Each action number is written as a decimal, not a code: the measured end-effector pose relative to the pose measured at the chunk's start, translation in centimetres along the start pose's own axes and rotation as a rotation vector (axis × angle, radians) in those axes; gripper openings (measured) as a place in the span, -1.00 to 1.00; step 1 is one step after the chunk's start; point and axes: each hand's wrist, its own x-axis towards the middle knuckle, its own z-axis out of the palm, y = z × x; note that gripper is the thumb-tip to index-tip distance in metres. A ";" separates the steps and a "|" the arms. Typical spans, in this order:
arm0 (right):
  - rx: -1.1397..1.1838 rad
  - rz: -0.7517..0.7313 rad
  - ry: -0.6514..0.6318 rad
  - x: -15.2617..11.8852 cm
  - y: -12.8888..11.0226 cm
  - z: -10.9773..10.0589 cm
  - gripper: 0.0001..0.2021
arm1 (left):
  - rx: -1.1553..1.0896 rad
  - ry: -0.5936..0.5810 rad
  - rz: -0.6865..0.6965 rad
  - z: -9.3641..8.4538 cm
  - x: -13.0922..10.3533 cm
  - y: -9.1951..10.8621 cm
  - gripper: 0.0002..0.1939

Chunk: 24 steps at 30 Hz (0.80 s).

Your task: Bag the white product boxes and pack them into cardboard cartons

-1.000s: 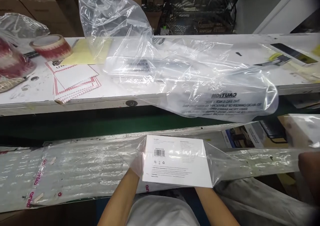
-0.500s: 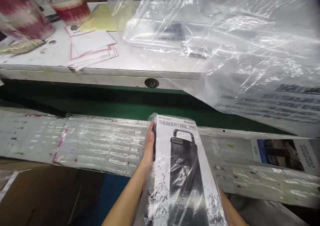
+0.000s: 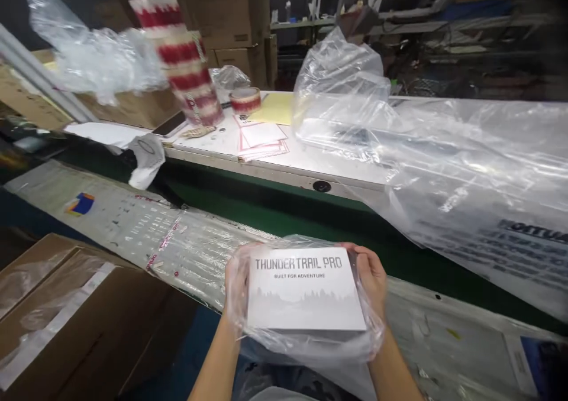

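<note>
A white product box [image 3: 304, 290] printed "Thunder Trail Pro" sits inside a clear plastic bag [image 3: 306, 343], held up in front of me above the near bench edge. My left hand [image 3: 235, 283] grips the box's left side through the plastic. My right hand [image 3: 371, 277] grips its right side, fingers wrapped over the edge. The printed end of the box faces me, and the loose bag hangs below it.
A green conveyor belt [image 3: 275, 212] runs between the near plastic-covered ledge [image 3: 186, 250] and a white table [image 3: 275, 164]. On the table lie label sheets [image 3: 261, 141], a tape roll [image 3: 245, 100], stacked red-white rolls [image 3: 186, 64] and large clear bags [image 3: 444, 164]. A cardboard box [image 3: 66, 318] stands at lower left.
The box has been turned in both hands: first its label side showed, then its long front, now its end panel. My view has swung left and up.
</note>
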 end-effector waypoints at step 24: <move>-1.191 -0.346 -0.510 0.8 -10.3 3.4 -0.32 | 1.784 -0.570 0.884 8.5 5.6 15.7 -0.62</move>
